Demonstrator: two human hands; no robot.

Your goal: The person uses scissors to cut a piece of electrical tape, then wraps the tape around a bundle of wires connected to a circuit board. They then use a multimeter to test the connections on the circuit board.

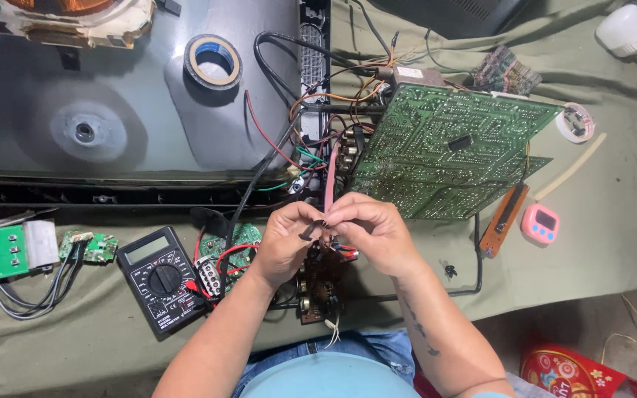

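Both hands pinched on pink ribbon cable above small brown board.

Left hand point(285, 239) and right hand point(374, 232), fingers clamped on the pink ribbon cable point(330, 180); best kept straight, pulled gently, clear of green circuit board point(444, 155).

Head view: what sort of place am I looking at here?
Likely an electronics repair bench: a large green circuit board with loose wires, a multimeter, and a roll of tape on a cloth-covered table.

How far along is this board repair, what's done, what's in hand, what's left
Done: the large green circuit board lies out in the open, tilted up, wires trailing. In hand: the left hand and right hand pinch a pink strip over a small brown board. Left: the black multimeter lies untouched beside them.
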